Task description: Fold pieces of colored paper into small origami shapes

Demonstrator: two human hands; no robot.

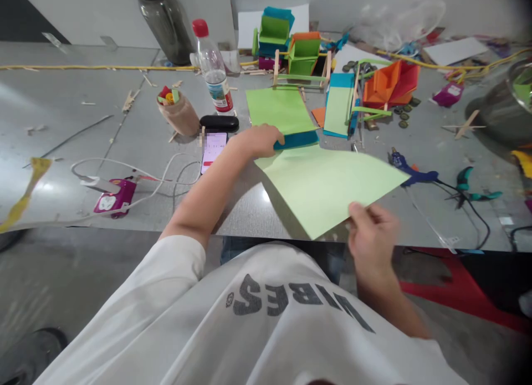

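My right hand point(372, 232) pinches the near edge of a pale green paper sheet point(328, 183), which is lifted and curves over the table's front. At the sheet's far side, my left hand point(262, 141) has its fingers bent over the left end of a blue paper strip point(299, 141); its thumb is hidden. Behind the strip lies a brighter green sheet point(280, 108). Off to the right of the pale sheet is a blue glue gun point(413, 172), with teal-handled pliers point(476, 186) past it.
A phone point(214, 149), a black case point(219, 123), a stick holder point(178, 113) and a bottle point(216, 77) stand left of the papers. Folded paper wheels point(305, 52) and an orange one point(390, 86) sit at the back. A white cable point(128, 163) crosses the left side.
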